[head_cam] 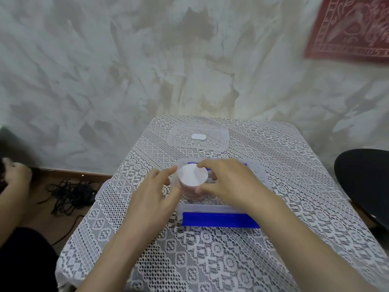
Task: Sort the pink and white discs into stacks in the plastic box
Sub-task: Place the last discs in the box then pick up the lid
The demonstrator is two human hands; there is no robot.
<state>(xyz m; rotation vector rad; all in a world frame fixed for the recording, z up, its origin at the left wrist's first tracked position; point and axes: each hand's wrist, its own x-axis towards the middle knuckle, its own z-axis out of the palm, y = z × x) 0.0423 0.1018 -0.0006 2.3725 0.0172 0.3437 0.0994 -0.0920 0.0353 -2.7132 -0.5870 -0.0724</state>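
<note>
While my right hand [227, 182] clamps thumb and fingers round the stack of discs [190, 192] standing in the plastic box [210, 207], my left hand [155, 186] steadies its side with fairly straight fingers. A white disc [192, 175] tops pink edges, so I judge the colours not yet separated, though my hands hide the rest of the box. Its lid [216, 141] lies beyond on the lace cloth [210, 260], cables [71, 192] on the floor well apart. Only the box walls crowd my fingers.

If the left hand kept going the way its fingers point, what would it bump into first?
The stack of discs in the plastic box. The left hand points at its side and seems about touching it, though depth is unclear.
</note>
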